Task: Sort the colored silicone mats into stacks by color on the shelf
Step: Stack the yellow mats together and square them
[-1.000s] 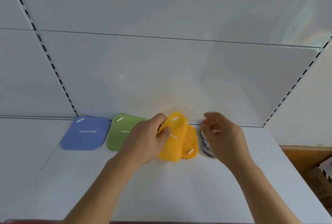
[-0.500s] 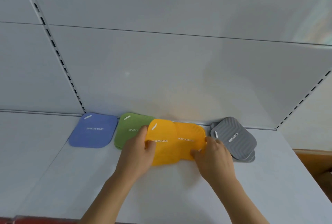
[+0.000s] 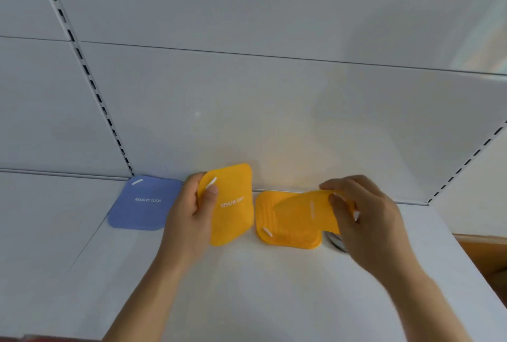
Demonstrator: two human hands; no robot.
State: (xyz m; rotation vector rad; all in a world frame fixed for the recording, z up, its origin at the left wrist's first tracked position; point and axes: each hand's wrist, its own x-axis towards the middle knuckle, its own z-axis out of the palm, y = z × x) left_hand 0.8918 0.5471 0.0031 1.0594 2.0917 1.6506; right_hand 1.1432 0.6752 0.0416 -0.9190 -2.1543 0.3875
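My left hand (image 3: 189,215) pinches the top left corner of a yellow mat (image 3: 233,207) and holds it raised above the shelf. My right hand (image 3: 367,212) grips a second yellow mat (image 3: 304,207), bent and lifted over a yellow stack (image 3: 285,234) that lies flat by the back panel. A blue mat (image 3: 145,204) lies flat at the left. The green mat is hidden behind my left hand. Only a sliver of the grey mats (image 3: 337,242) shows under my right hand.
The white shelf (image 3: 247,286) has a white back panel (image 3: 247,111) with slotted uprights at left and right. A brown cardboard box (image 3: 482,251) sits beyond the shelf's right edge.
Both hands have lifted a yellow mat each and drawn them apart; half a second ago the mats lay overlapped on the shelf. My right hand now covers the grey mats.
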